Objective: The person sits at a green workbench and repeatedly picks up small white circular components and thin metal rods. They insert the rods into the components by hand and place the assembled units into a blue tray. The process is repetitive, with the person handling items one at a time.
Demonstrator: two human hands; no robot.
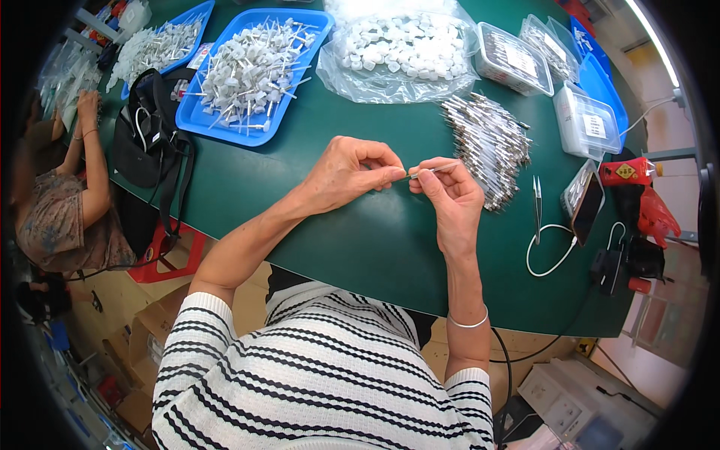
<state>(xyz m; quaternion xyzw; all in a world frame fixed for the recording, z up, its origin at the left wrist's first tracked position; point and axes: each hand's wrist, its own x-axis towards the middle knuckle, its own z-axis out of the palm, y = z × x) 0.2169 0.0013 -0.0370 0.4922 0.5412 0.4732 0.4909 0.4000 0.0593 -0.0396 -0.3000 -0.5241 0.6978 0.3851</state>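
My right hand [456, 196] pinches a slim silver rod [444, 168] between thumb and fingers, above the middle of the green table [360, 247]. The rod lies nearly level and points left. Facing it, my left hand [346, 175] has thumb and forefinger pressed together at the rod's left tip. Whatever the left fingertips hold is too small to name. Just beyond my right hand lies a heap of similar silver-and-white rods [491, 146]. A pair of metal tweezers [537, 206] rests to the right of that heap.
A blue tray [187, 120] of white-capped stems stands at the back left, beside a black bag [142, 142]. A clear bag [345, 86] holds white caps. Plastic boxes [589, 124], a phone [589, 202] and its white cable are at right. Another person [71, 210] sits left.
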